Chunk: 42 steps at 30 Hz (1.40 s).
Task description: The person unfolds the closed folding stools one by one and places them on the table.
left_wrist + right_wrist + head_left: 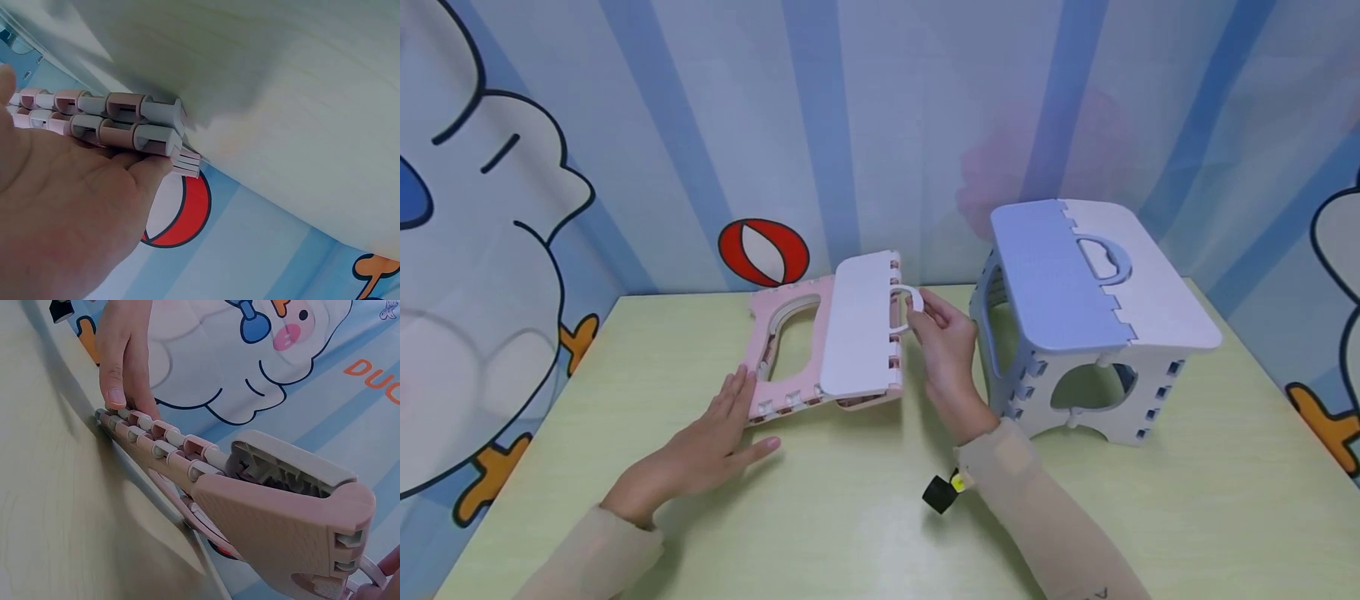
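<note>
A pink and white folding stool lies partly folded on the table, its white seat panel tilted up at the right. My right hand pinches the white carry handle at the stool's right edge. Against the left end of the pink leg frame rests my left hand, its fingers straight and thumb spread. The left wrist view has the palm beside the hinged edge of the stool. From the right wrist, the seat halves appear angled apart like a V, and only fingertips show at the handle.
To the right, a blue and white folding stool stands upright and unfolded, close to my right forearm. A small black device hangs at the right wrist. Behind the pale table rises a striped cartoon backdrop.
</note>
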Tool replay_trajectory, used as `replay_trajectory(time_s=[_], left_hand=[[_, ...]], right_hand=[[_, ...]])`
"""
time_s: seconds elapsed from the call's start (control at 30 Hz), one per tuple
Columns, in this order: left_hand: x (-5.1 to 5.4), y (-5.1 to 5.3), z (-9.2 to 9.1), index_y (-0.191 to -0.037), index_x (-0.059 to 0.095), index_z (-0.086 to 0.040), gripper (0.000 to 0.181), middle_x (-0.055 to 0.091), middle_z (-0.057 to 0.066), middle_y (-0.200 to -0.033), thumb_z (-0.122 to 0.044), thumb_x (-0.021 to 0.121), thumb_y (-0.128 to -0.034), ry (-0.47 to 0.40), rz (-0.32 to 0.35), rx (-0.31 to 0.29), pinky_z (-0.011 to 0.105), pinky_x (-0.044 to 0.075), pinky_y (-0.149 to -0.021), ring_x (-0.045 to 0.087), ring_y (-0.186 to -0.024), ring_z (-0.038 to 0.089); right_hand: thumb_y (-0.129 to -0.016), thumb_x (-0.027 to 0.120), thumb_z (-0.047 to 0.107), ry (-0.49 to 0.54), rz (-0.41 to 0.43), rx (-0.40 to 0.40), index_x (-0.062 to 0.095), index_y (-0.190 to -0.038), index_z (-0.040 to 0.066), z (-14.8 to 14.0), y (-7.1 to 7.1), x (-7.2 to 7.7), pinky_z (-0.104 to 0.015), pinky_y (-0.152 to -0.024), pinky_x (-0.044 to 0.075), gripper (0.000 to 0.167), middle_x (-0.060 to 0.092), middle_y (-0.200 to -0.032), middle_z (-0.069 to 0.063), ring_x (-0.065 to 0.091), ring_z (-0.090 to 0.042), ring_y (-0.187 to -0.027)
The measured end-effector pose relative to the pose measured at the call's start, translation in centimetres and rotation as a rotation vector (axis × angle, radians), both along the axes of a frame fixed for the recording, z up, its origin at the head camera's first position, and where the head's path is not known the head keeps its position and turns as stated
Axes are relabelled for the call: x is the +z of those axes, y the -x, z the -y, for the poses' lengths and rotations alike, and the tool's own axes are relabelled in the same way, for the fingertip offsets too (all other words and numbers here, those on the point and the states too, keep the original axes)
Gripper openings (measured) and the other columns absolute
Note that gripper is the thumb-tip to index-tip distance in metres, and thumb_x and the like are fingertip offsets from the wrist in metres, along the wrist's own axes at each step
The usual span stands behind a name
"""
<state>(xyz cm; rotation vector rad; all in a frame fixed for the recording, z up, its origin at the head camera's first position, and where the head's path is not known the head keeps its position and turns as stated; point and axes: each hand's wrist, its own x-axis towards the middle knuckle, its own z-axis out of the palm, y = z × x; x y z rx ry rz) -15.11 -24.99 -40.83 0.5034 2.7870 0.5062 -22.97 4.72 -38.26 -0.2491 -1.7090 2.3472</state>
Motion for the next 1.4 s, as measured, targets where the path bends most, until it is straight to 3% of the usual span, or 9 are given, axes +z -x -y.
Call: replay_trajectory(time_s=[0.9,1.4], left_hand=[[0.1,-0.5,0.7,-0.158,-0.012,-0.009,0.099,-0.010,0.014,-0.165,-0.057,0.051,-0.0989,-0.131,0.010,-0.009,0.062,0.019,-0.114,-0.001,-0.150,0.039],[-0.1,-0.2,1.2,-0.158,-0.014,-0.011,0.097,-0.012,0.012,-0.165,-0.052,0.053,-0.1004,-0.202,0.040,0.005,0.062,0.019,-0.114,-0.002,-0.150,0.039]], right_hand=[[-0.094,0.064,0.000,-0.087,-0.204,0.060,0.058,-0.134,-0.007,0.8,-1.6,3.1,-0.030,-0.098,0.049,0.041,0.060,-0.133,-0.019,0.059,-0.023,-0.123],[-0.097,0.054,0.001,-0.159,-0.344,0.104,0.052,-0.139,-0.006,1.8,-2.0,3.8,-0.028,-0.099,0.047,0.043,0.058,-0.137,-0.017,0.057,-0.019,-0.125]])
